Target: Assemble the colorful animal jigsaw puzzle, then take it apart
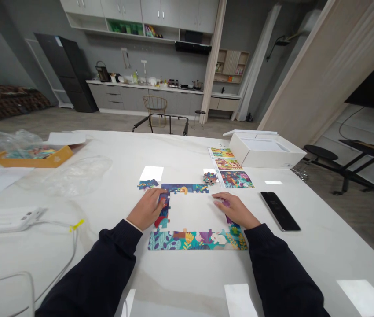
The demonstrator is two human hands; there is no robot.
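A partly joined jigsaw puzzle border [187, 241] lies flat on the white table, with bare tabletop inside it. Its bottom strip carries a white rabbit, and the blue top strip [193, 188] stops short of the top right corner. My left hand [148, 208] rests at the border's left side, fingers stretched over the pieces there. Over the right side lies my right hand [236, 209], its thumb and forefinger apart at the inner edge. It partly hides purple pieces beneath. Loose blue pieces [148, 184] sit beyond my left hand; a small pile of pieces [210, 178] lies behind the border.
Picture sheets [236, 178] and an open white box [269, 152] stand at the back right. A phone [279, 211] lies to the right. On the left are an orange tray [38, 159] of bagged pieces, clear plastic [75, 176], and a white power strip [9, 219] with cable.
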